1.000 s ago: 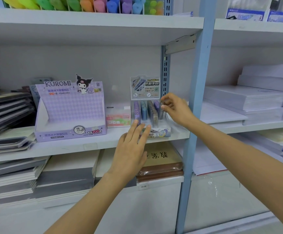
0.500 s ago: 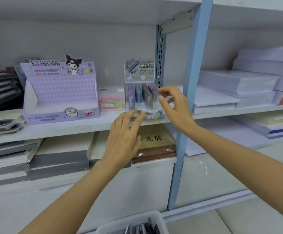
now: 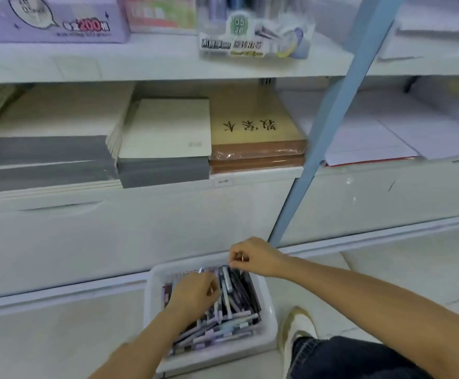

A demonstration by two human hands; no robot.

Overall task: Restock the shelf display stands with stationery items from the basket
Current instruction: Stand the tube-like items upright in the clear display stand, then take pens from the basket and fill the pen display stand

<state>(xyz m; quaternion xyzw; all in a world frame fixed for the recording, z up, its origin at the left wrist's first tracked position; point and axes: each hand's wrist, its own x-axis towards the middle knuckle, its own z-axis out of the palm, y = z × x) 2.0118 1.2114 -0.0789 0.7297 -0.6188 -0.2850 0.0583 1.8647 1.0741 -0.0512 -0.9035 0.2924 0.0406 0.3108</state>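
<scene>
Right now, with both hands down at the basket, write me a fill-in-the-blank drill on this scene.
1. The white basket of pens stands on the ____.
2. The left hand and the right hand both reach into the ____.
3. The shelf's upright post is coloured ____.
4. The brown notebooks lie on the shelf ____ the clear display stand.
Missing words: floor; basket; blue; below.
</scene>
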